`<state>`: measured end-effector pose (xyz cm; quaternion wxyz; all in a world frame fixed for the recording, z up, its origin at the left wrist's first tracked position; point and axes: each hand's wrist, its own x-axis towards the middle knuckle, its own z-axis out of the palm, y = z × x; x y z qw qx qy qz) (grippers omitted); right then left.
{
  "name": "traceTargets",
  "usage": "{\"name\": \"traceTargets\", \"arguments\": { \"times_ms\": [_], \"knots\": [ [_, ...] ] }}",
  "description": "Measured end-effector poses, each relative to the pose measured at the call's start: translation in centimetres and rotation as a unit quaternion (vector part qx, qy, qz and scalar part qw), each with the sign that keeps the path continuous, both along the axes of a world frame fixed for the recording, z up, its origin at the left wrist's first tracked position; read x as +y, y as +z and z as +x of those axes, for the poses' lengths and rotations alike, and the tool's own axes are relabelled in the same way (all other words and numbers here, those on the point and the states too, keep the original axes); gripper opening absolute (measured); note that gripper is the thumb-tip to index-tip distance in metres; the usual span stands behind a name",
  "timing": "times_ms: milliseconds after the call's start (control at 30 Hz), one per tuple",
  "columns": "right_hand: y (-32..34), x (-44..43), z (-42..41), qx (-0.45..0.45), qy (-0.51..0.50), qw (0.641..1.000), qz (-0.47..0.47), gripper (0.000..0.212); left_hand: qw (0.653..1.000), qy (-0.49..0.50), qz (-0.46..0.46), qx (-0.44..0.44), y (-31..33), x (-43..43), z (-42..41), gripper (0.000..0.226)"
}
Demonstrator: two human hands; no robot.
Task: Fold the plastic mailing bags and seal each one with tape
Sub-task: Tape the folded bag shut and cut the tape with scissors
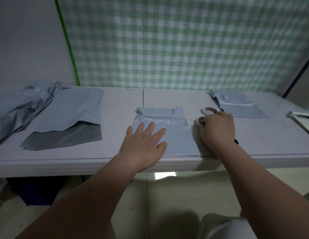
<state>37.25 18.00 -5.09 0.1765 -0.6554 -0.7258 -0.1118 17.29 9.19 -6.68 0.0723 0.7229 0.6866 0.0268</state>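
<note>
Head view: the left hand (143,140) is lying flat with straight fingers, pressing down the bag (176,140) in the middle of the table (115,107). The bag's top is folding over, but no tape is showing on it yet. The right hand (217,130) is curling round a tape roll (199,120) just beside the bag. A second roll (208,110) is sitting right behind. The far bag (236,107) on the right is looking done. The pile (38,109) on the left is waiting. Red print on the second roll is too small to read.
</note>
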Motion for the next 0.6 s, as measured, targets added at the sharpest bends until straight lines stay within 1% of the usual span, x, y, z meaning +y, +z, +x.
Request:
{"name": "traceTargets", "arguments": {
  "times_ms": [33, 67, 100, 133, 167, 200, 233, 267, 300, 333, 400, 433, 467, 533, 600],
  "knots": [
    [0.4, 0.0, -0.1, 0.034, 0.015, 0.999, 0.023, 0.029, 1.0, 0.0, -0.003, -0.003, 0.1, 0.1, 0.0, 0.053],
    [1.0, -0.1, -0.2, 0.091, 0.026, 0.995, 0.033, 0.029, 1.0, 0.001, -0.007, -0.008, 0.2, 0.1, -0.1, 0.053],
    [1.7, -0.2, -0.5, 0.176, 0.041, 0.983, 0.024, 0.027, 1.0, 0.004, -0.009, -0.012, 0.4, 0.2, -0.1, 0.053],
    [2.3, -0.5, -0.9, 0.281, 0.064, 0.957, -0.005, 0.024, 1.0, 0.009, -0.005, -0.011, 0.6, 0.3, -0.1, 0.053],
    [2.9, -1.0, -1.3, 0.392, 0.091, 0.914, -0.054, 0.02, 1.0, 0.011, 0.007, -0.002, 1.0, 0.4, 0.0, 0.054],
    [3.6, -1.8, -1.9, 0.488, 0.118, 0.858, -0.113, 0.017, 0.999, 0.007, 0.029, 0.011, 1.5, 0.5, 0.1, 0.054],
    [4.1, -2.7, -2.3, 0.556, 0.144, 0.801, -0.168, 0.018, 0.998, -0.001, 0.061, 0.016, 2.0, 0.6, 0.2, 0.055],
    [4.4, -3.5, -2.5, 0.6, 0.17, 0.752, -0.212, 0.019, 0.995, -0.011, 0.1, -0.005, 2.6, 0.6, 0.5, 0.056],
    [4.5, -4.3, -2.6, 0.627, 0.194, 0.714, -0.245, 0.018, 0.988, -0.019, 0.138, -0.062, 3.1, 0.5, 0.8, 0.057],
    [4.5, -5.0, -2.7, 0.642, 0.215, 0.685, -0.268, 0.016, 0.975, -0.021, 0.166, -0.148, 3.8, 0.4, 1.1, 0.059],
    [4.6, -6.1, -2.8, 0.66, 0.245, 0.644, -0.3, 0.012, 0.924, -0.018, 0.185, -0.335, 5.2, -0.1, 1.8, 0.059],
    [4.7, -6.5, -2.9, 0.667, 0.254, 0.629, -0.309, 0.012, 0.898, -0.016, 0.186, -0.399, 5.8, -0.5, 2.0, 0.057],
    [4.8, -6.9, -3.0, 0.672, 0.259, 0.619, -0.315, 0.013, 0.882, -0.014, 0.191, -0.43, 6.1, -0.8, 2.2, 0.053],
    [4.9, -7.5, -3.2, 0.679, 0.26, 0.609, -0.317, 0.016, 0.871, -0.014, 0.22, -0.439, 6.3, -1.1, 2.1, 0.036],
    [4.9, -8.0, -3.4, 0.686, 0.26, 0.601, -0.317, 0.016, 0.849, 0.003, 0.236, -0.473, 6.3, -1.3, 2.0, 0.021]
  ]
}}
